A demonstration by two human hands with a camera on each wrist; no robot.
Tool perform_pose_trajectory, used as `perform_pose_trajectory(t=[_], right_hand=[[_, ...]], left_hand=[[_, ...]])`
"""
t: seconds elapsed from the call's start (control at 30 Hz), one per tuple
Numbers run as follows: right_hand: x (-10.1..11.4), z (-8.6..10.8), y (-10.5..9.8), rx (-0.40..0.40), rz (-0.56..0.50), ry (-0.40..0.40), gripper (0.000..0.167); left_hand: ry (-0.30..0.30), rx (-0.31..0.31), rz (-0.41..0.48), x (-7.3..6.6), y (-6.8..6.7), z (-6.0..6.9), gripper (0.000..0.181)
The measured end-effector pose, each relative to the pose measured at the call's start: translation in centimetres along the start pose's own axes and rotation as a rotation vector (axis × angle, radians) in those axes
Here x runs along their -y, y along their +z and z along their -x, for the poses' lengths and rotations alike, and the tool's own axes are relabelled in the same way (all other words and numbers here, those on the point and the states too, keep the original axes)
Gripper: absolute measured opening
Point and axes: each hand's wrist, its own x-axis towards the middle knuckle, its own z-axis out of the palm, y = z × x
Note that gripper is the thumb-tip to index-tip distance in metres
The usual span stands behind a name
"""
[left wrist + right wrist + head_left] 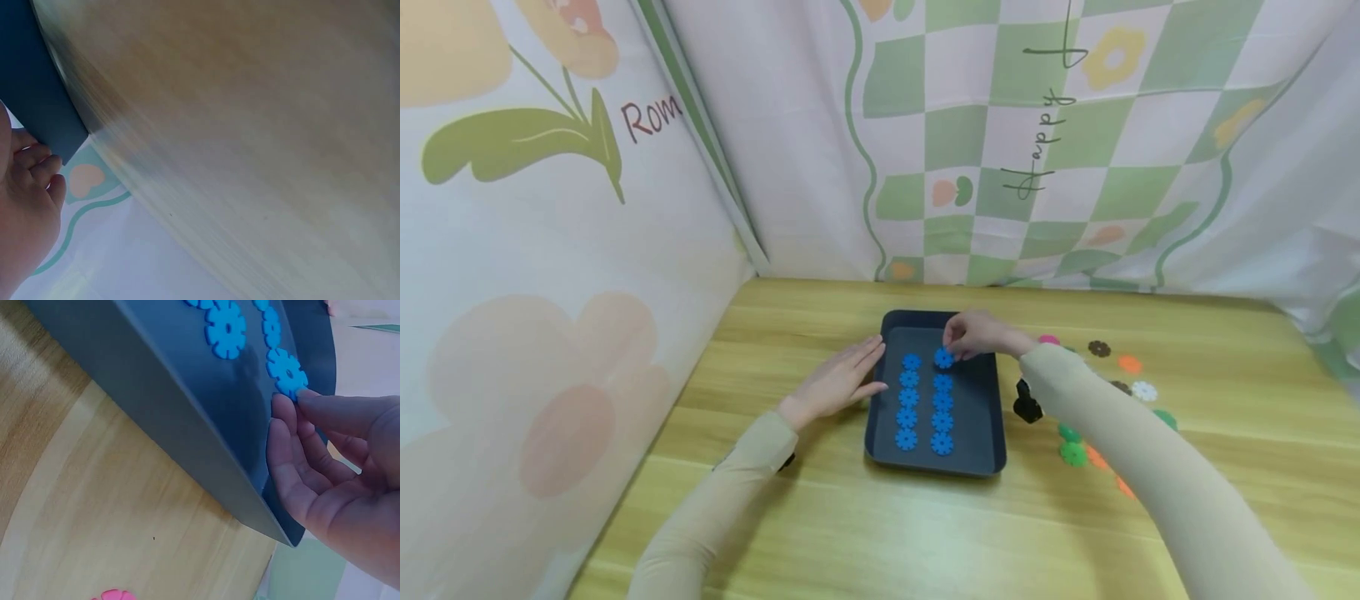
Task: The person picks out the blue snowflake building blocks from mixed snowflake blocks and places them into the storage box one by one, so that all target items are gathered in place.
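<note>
A dark grey rectangular tray point(973, 417) sits on the wooden table, holding two columns of blue snowflake discs point(907, 398). My right hand point(977, 335) is over its far right part. Thumb and forefinger pinch one blue snowflake disc point(287, 372) by its edge, at the far end of the right column. The other fingers of that hand curl loosely. My left hand point(838, 379) lies at the tray's left side, fingers extended and touching the rim, thumb spread apart. In the left wrist view, its fingers point(40, 164) are against the tray's outer wall point(37, 81).
Loose discs lie on the table right of the tray: green point(1073, 453), orange point(1129, 363), white point(1144, 391), brown point(1099, 348) and pink point(117, 595). My right forearm hides some of them. Printed curtains point(820, 150) stand behind and to the left.
</note>
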Motion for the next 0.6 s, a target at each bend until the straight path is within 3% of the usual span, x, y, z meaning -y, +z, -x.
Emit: perform_pose_trajectory(t=[0.6], right_hand=[[-0.21, -0.44, 0.68, 0.021, 0.014, 0.061, 0.011]], left_hand=[[0.002, -0.001, 0.005, 0.04, 0.05, 0.03, 0.071]])
